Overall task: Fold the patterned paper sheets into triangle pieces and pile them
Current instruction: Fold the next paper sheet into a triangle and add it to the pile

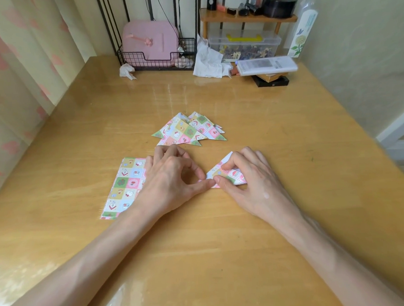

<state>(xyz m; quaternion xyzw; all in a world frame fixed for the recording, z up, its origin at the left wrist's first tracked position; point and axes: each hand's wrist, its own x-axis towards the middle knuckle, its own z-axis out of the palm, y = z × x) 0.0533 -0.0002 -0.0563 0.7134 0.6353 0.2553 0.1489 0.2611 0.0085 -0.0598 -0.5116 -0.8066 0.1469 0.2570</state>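
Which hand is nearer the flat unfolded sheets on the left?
Left. The left hand lies over the flat sheets' right edge, its thumb reaching the half-folded piece. The right hand grips that piece, clear to the sheets' right.

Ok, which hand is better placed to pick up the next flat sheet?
Probably the left hand: it lies over the flat sheets, only its fingers touching the folded piece the right hand pinches.
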